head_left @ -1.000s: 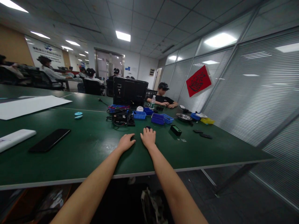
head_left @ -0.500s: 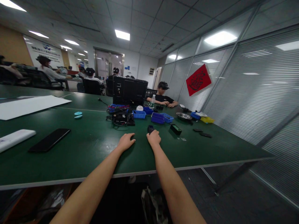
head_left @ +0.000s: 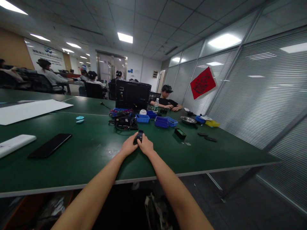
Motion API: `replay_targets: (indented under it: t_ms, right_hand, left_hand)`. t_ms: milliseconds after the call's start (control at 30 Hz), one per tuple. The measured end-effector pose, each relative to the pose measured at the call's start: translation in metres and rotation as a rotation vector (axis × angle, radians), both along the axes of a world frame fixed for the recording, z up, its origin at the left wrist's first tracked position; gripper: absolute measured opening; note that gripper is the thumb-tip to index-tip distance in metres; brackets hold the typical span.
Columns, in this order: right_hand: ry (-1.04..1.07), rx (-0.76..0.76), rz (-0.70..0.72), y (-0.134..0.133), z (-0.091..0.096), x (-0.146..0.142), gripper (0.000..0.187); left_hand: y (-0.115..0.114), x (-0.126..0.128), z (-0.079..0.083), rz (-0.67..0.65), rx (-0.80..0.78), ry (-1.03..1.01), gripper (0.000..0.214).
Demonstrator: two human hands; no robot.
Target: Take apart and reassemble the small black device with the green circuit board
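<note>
On green office table (head_left: 91, 153), black device (head_left: 138, 136)

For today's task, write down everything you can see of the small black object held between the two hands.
The small black object is a dark, boxy block, plastic by its look, with a bluish glint on top. It sticks up between the left hand and the right hand, which both grip its lower end, over the green table. Finer parts are too small to tell.
</note>
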State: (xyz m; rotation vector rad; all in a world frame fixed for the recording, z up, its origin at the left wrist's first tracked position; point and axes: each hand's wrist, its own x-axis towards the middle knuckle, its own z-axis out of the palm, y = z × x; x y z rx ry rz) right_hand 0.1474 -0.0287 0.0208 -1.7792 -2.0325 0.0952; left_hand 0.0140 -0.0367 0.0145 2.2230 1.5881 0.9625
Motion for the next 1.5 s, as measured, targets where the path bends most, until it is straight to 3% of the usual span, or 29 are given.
replay_targets:
  t_ms: [100,200,333,600,833,1033,1500]
  right_hand:
    - [0.091,-0.006,0.066,0.002,0.000,0.000,0.045]
    - [0.196,-0.008,0.001,0.007,0.002,0.003,0.039]
    - [0.301,0.007,-0.097,0.014,0.001,0.010,0.035]
    - [0.509,0.057,-0.166,0.030,-0.007,0.031,0.028]
    - [0.559,0.043,-0.162,0.036,-0.012,0.037,0.027]
    - [0.521,0.021,-0.165,0.036,-0.012,0.036,0.029]
    - [0.456,0.002,-0.158,0.038,-0.012,0.036,0.029]
  left_hand:
    - [0.000,-0.001,-0.001,0.008,0.029,0.017,0.062]
    - [0.001,-0.002,-0.002,0.050,0.016,0.032,0.052]
    - [0.002,-0.003,-0.003,0.068,-0.003,0.018,0.045]
    - [-0.001,-0.003,0.001,0.127,-0.007,0.018,0.036]
    - [-0.014,-0.018,0.006,0.277,0.004,0.195,0.031]
    - [-0.020,-0.051,0.015,0.493,-0.023,0.192,0.039]
    - [-0.028,-0.161,0.033,1.009,-0.111,0.087,0.063]
